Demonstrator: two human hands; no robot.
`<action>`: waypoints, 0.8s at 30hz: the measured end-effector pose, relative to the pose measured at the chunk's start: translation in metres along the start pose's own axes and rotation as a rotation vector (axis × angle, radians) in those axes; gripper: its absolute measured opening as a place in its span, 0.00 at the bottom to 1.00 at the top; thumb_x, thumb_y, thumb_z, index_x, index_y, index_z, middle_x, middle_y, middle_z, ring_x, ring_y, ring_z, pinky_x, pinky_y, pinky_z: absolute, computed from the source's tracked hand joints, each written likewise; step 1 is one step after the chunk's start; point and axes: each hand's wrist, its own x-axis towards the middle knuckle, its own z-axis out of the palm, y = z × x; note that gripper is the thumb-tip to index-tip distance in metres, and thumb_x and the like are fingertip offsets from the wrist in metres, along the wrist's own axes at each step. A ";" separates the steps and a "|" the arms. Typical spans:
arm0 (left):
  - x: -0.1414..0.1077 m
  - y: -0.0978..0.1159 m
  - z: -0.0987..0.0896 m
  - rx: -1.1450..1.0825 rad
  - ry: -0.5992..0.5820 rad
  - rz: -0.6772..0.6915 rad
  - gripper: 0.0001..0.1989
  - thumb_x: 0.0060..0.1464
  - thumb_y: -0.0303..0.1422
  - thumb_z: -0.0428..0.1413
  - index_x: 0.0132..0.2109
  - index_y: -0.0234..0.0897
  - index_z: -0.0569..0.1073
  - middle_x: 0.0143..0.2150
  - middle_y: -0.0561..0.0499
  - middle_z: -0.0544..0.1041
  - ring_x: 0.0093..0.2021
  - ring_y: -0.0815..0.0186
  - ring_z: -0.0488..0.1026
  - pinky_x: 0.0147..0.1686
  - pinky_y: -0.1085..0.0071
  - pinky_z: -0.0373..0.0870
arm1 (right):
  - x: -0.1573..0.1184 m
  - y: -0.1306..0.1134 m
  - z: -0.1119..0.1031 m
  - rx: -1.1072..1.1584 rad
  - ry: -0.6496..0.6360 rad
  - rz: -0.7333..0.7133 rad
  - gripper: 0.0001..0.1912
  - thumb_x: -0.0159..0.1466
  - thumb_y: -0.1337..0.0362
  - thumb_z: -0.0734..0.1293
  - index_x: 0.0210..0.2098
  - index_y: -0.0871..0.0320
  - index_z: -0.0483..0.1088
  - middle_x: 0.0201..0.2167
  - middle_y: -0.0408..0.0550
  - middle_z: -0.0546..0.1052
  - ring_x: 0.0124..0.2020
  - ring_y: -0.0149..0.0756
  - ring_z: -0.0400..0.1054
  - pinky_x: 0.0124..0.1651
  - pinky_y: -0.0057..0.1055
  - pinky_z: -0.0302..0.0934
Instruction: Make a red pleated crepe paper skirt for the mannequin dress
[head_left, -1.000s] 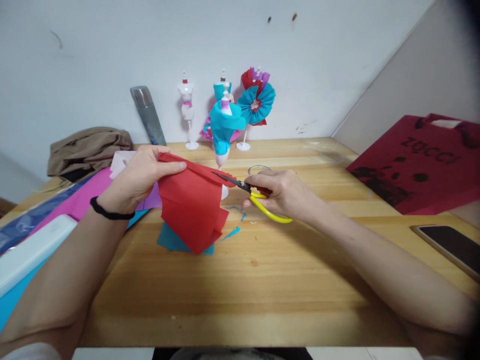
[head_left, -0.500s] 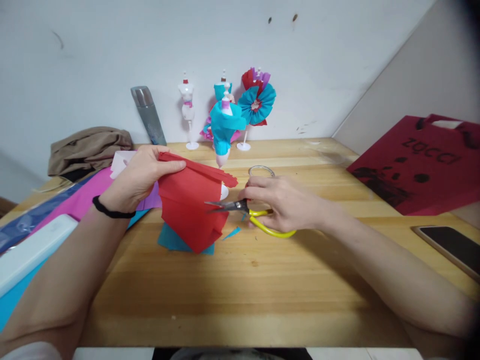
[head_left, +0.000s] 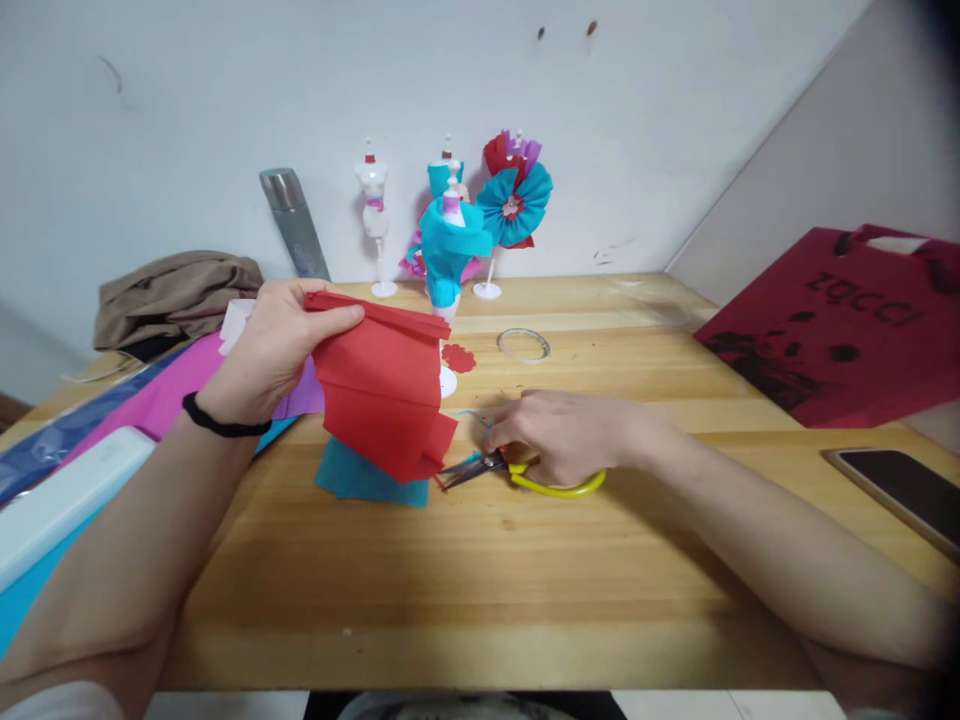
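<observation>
My left hand [head_left: 289, 335] pinches the top edge of a folded sheet of red crepe paper [head_left: 379, 390], which hangs above the table. Yellow-handled scissors [head_left: 491, 462] are in my right hand [head_left: 562, 432], low over the tabletop, their blades pointing left and slightly parted just beside the paper's lower right corner. A small scalloped red scrap [head_left: 459, 357] lies apart from the sheet, to its right. Under the red paper a blue paper piece [head_left: 367, 478] rests on the wood. Behind stands a mini mannequin draped in blue paper [head_left: 450, 245], its base partly hidden.
More mini mannequins [head_left: 373, 200] stand along the wall, one bearing a blue paper flower [head_left: 514, 207]. A clear ring [head_left: 523, 345] lies mid-table. A grey bottle [head_left: 295, 225], brown cloth [head_left: 176, 300] and coloured sheets [head_left: 161, 390] are left; a red bag [head_left: 840, 325] and phone [head_left: 900, 490] right.
The scalloped red scrap has come off the sheet and lies on the table. My right hand and scissors have moved down, away from the paper's edge. My left hand has shifted slightly up-left.
</observation>
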 end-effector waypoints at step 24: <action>-0.028 -0.008 0.044 -0.075 -0.420 -0.211 0.17 0.42 0.39 0.70 0.38 0.33 0.83 0.36 0.45 0.83 0.36 0.59 0.78 0.34 0.68 0.73 | -0.002 -0.011 -0.006 -0.086 0.798 0.006 0.14 0.62 0.57 0.64 0.43 0.58 0.69 0.36 0.54 0.73 0.36 0.43 0.67 0.39 0.39 0.60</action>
